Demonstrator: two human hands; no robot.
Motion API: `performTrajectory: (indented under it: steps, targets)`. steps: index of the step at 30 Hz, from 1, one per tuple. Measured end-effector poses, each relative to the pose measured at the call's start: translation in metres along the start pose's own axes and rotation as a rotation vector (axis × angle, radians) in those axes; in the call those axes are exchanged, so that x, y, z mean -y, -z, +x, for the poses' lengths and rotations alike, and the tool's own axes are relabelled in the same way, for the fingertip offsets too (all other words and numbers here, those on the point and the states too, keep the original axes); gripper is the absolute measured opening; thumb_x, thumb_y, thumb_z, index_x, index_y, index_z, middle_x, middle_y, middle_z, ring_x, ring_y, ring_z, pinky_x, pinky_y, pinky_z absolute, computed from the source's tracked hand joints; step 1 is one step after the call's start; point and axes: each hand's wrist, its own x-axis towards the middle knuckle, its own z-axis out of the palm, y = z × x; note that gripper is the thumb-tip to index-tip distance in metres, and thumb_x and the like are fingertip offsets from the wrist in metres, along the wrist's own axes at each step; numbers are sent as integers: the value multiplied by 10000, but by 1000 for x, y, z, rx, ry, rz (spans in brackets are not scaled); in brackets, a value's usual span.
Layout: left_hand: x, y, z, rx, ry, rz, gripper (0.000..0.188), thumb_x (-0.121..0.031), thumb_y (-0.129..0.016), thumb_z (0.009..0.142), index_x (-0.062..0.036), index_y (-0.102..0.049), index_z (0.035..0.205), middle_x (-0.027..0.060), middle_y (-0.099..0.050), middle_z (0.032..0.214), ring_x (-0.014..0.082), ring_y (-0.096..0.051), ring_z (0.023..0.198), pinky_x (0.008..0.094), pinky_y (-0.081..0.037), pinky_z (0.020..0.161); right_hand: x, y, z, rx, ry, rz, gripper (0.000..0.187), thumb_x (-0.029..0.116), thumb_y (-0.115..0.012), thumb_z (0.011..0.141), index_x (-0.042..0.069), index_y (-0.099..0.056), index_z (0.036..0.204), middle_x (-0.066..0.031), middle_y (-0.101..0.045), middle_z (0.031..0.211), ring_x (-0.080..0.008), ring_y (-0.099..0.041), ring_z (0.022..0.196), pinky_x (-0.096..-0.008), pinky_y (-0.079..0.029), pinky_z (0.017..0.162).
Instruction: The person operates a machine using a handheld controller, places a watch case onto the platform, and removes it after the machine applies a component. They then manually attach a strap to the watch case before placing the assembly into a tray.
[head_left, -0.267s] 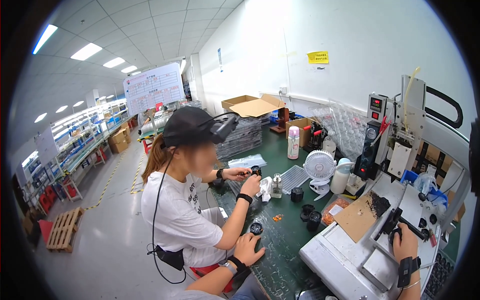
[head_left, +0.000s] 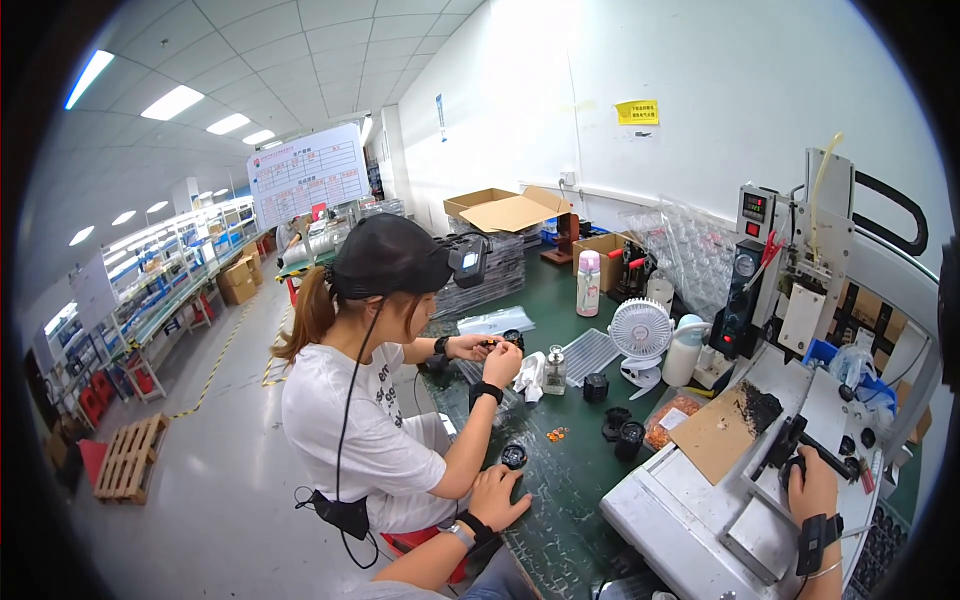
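My left hand (head_left: 495,499) lies on the near left edge of the green work table (head_left: 575,500), fingers stretched out and holding nothing. Just beyond its fingers is a round black part with a dial-like face (head_left: 513,457). On the right, my right hand (head_left: 815,488) is closed around a small dark part (head_left: 793,466) at the white bench machine (head_left: 800,310); the fingers hide most of that part. Right beside it runs the machine's black lever (head_left: 825,457). A cardboard sheet with a heap of small black pieces (head_left: 757,408) lies to the left of this hand.
A co-worker (head_left: 375,400) sits at the left, both hands at a small black part. On the table stand a white fan (head_left: 641,330), a glass bottle (head_left: 554,370), a pink bottle (head_left: 588,284) and black round parts (head_left: 629,440). Orange bits (head_left: 556,435) lie mid-table.
The co-worker's head has turned and tilted toward the table, and their near hand has drawn closer to the other. My two hands stay where they were.
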Motion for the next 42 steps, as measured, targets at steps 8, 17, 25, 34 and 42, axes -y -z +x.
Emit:
performTrajectory:
  steps: [8, 17, 25, 34, 42]
  targets:
    - [0, 0, 0, 31, 15, -23, 488, -368, -631, 749, -45, -575, 1111, 137, -501, 1075, 316, -465, 1038, 405, -337, 917, -1, -1, 0, 37, -42, 3, 249, 80, -545, 800, 17, -554, 1040, -206, -614, 816, -387, -586, 766, -433, -456, 687]
    - [-1, 2, 1, 32, 17, -21, 485, -365, -629, 751, -44, -574, 1110, 140, -503, 1073, 320, -465, 1044, 407, -338, 918, -8, -5, -1, 16, -18, -1, 266, 78, -543, 803, 9, -546, 1060, -211, -611, 840, -387, -586, 785, -437, -454, 694]
    - [0, 2, 0, 25, 11, -31, 482, -362, -632, 748, -46, -572, 1108, 141, -502, 1070, 323, -464, 1042, 408, -338, 919, -9, -6, -2, 13, -2, -9, 266, 74, -540, 808, 7, -543, 1066, -216, -611, 868, -392, -583, 810, -436, -453, 713]
    - [-2, 3, 0, 41, 40, -11, 556, -365, -640, 750, -18, -523, 1169, 164, -491, 1116, 344, -477, 1040, 409, -355, 917, -13, -8, -1, 29, -12, -4, 282, 71, -536, 810, 12, -535, 1086, -221, -607, 906, -396, -578, 843, -433, -451, 743]
    - [-3, 3, -1, 39, 99, 72, 727, -409, -609, 761, 51, -388, 1279, 222, -417, 1228, 378, -443, 1106, 426, -341, 958, -24, -15, 0, 25, 46, 12, 307, 47, -525, 806, 17, -514, 1111, -227, -597, 919, -409, -567, 853, -442, -437, 739]
